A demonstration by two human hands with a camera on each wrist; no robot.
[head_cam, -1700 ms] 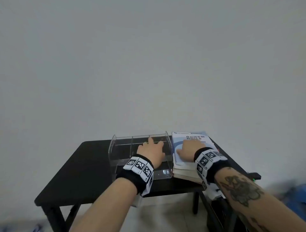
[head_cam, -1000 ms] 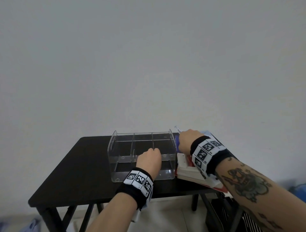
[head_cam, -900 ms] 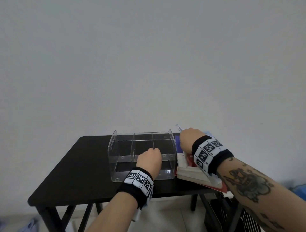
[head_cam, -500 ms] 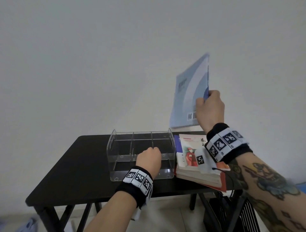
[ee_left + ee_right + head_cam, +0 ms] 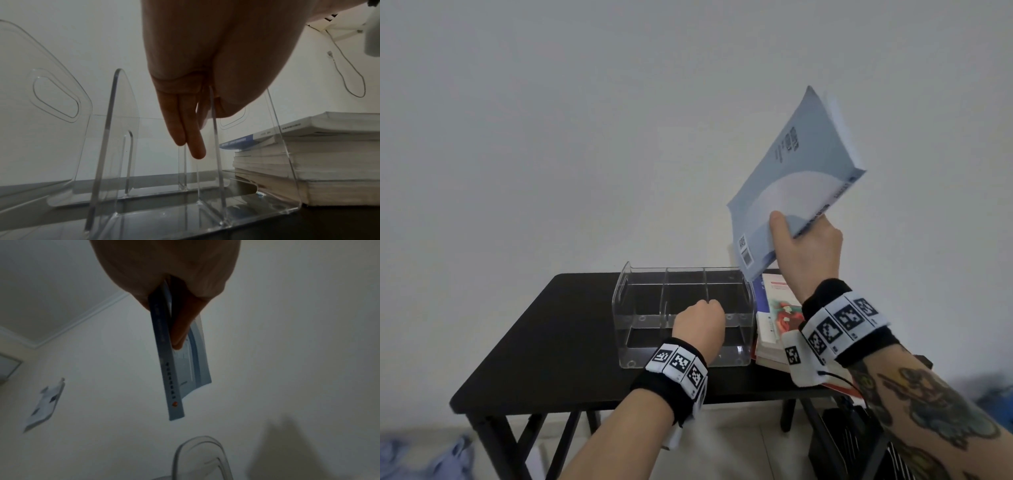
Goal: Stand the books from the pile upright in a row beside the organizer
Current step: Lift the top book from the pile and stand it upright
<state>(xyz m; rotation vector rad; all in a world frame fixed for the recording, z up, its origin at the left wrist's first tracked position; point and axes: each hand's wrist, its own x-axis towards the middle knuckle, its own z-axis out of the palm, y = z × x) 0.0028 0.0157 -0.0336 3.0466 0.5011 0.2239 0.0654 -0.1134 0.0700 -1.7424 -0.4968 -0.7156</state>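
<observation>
From the head camera, your right hand grips a pale blue paperback book by its lower spine corner, thumb across the cover, lifted well above the pile of books on the black table. The book's long axis tilts up and to the right; it must swing to vertical and come down beside the clear acrylic organizer. Your left hand rests on the organizer, fingers curled over a divider.

From the left wrist, that grip pinches a clear divider, the pile just right of the organizer wall.

From the right wrist, fingers clamp the book near its spine.
</observation>
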